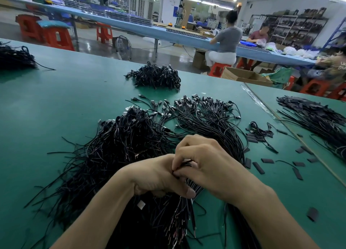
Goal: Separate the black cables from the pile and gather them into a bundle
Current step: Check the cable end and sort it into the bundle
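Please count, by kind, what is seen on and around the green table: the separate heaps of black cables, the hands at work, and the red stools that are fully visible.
Heaps of black cables: 5, counting the near tangle and the fanned-out group as one each, though they merge
Hands: 2, left hand and right hand, both gripping cables
Red stools: cannot tell exactly, several partly hidden
Total counted: 7

The table fills the lower frame. A large cable pile lies at centre left, with a fanned spread of cables to its right. Both hands meet at lower centre over the cables, left hand beside right hand. A smaller heap sits above centre, another at upper left. Loose sleeve pieces scatter right, beside a cable row at the right edge.
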A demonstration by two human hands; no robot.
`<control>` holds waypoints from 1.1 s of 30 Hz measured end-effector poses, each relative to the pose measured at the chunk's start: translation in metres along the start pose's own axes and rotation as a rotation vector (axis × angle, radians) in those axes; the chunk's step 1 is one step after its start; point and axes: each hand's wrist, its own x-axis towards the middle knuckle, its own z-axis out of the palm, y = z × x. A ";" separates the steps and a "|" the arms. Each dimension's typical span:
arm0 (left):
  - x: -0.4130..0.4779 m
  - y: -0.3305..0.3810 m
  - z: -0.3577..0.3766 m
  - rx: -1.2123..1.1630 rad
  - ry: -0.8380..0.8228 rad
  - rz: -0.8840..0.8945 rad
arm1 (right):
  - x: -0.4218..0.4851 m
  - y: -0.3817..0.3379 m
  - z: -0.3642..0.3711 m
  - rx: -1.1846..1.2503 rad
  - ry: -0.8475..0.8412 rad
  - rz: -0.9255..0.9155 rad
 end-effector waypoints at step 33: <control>0.006 0.007 -0.001 -0.759 0.056 0.201 | -0.012 0.015 0.001 -0.075 0.402 -0.075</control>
